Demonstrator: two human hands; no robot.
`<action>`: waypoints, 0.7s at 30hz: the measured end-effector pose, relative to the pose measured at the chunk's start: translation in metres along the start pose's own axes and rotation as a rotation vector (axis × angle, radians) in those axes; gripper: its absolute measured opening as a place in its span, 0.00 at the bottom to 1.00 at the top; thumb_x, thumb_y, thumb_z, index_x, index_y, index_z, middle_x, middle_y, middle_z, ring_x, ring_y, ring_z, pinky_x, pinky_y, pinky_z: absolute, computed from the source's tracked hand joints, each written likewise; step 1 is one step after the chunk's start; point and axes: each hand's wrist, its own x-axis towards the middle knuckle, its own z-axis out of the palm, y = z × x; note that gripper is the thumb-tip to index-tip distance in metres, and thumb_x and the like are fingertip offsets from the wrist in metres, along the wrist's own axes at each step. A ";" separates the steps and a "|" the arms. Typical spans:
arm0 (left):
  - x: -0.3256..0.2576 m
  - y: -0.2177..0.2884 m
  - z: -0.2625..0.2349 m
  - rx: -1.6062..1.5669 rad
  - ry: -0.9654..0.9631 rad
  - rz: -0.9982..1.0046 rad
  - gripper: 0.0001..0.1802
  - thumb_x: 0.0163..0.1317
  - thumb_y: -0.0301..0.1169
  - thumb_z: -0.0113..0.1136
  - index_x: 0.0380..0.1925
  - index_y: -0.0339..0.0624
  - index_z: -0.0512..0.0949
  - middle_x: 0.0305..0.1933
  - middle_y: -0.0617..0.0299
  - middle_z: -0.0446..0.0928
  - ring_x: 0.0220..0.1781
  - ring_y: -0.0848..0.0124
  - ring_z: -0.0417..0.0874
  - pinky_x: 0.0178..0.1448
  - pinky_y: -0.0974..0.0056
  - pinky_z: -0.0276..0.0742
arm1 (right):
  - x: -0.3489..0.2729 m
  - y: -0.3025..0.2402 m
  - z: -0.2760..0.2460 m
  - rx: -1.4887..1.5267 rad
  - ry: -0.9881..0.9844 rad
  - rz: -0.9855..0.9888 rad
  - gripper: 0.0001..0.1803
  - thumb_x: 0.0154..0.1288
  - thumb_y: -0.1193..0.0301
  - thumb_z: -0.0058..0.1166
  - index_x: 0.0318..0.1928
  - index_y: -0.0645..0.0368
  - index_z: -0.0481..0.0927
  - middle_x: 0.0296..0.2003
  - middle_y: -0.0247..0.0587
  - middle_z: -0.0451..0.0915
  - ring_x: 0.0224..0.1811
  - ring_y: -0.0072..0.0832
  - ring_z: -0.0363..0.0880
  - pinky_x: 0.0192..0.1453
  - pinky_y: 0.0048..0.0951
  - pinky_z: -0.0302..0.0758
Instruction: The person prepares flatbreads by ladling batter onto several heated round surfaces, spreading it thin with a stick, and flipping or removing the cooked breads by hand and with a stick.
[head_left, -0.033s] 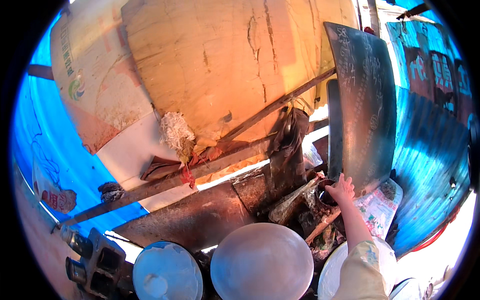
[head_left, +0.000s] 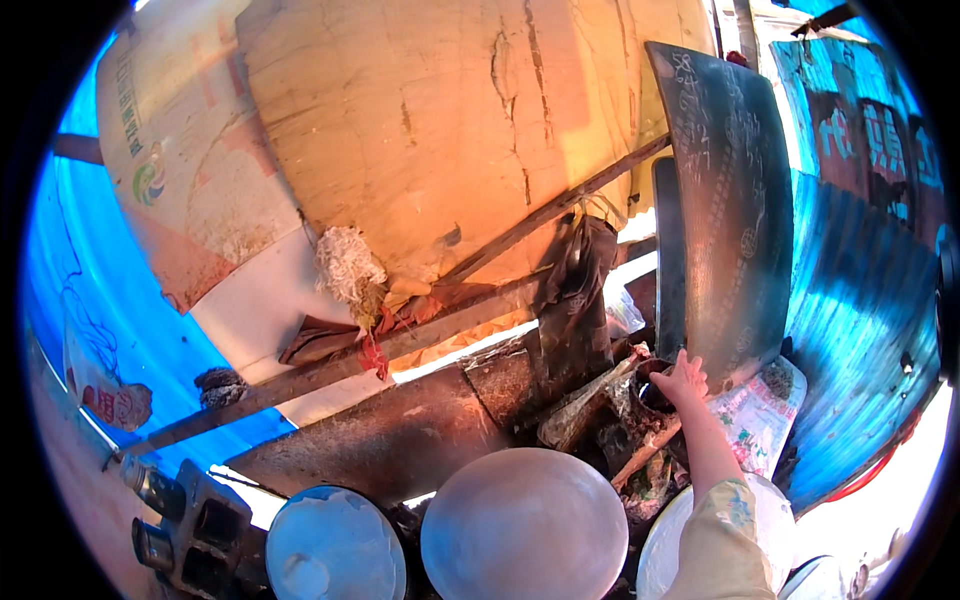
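My right hand (head_left: 681, 383) reaches up from the lower right in a beige sleeve (head_left: 728, 545). Its fingers appear spread apart, and I make out nothing held in them. The thumb side lies against or just over a dark, round-edged object (head_left: 655, 397) whose kind I cannot make out. Beside it is a heap with a pale, rough stick-like piece (head_left: 580, 415) and a brown wooden stick (head_left: 645, 452). Right behind the hand stands a tall, dark curved panel (head_left: 735, 220) with chalk-like marks. My left hand is out of view.
Three round pale lids or basins line the front: a bluish one (head_left: 335, 545), a large grey one (head_left: 524, 525) and a white one (head_left: 655, 555) partly under my forearm. A dark metal fitting (head_left: 210, 525) stands left. Behind run a slanting bar (head_left: 560, 205) and a rusty sheet (head_left: 370, 445).
My right hand stays at the same spot beside the dark object. The view has shifted very slightly; nothing else visibly moved.
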 end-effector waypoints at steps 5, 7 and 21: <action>0.012 0.005 0.006 -0.048 -0.057 0.026 0.08 0.66 0.35 0.41 0.42 0.45 0.63 0.22 0.65 0.62 0.13 0.84 0.61 0.17 0.79 0.61 | 0.049 0.044 0.073 0.018 -0.144 -0.150 0.29 0.42 0.62 0.60 0.48 0.50 0.67 0.47 0.52 0.64 0.46 0.50 0.73 0.49 0.42 0.72; 0.015 0.008 0.002 -0.077 -0.088 0.039 0.10 0.66 0.34 0.42 0.45 0.46 0.63 0.25 0.64 0.64 0.14 0.84 0.62 0.17 0.79 0.61 | 0.037 0.037 0.063 0.003 -0.140 -0.244 0.29 0.41 0.64 0.61 0.47 0.51 0.67 0.47 0.52 0.63 0.46 0.50 0.72 0.48 0.42 0.73; 0.013 0.017 0.000 -0.251 -0.142 0.031 0.13 0.68 0.38 0.34 0.31 0.42 0.62 0.11 0.70 0.56 0.09 0.81 0.55 0.15 0.76 0.58 | -0.028 0.022 0.033 0.832 -0.491 -0.357 0.25 0.37 0.69 0.66 0.41 0.61 0.75 0.33 0.35 0.77 0.36 0.23 0.75 0.43 0.25 0.72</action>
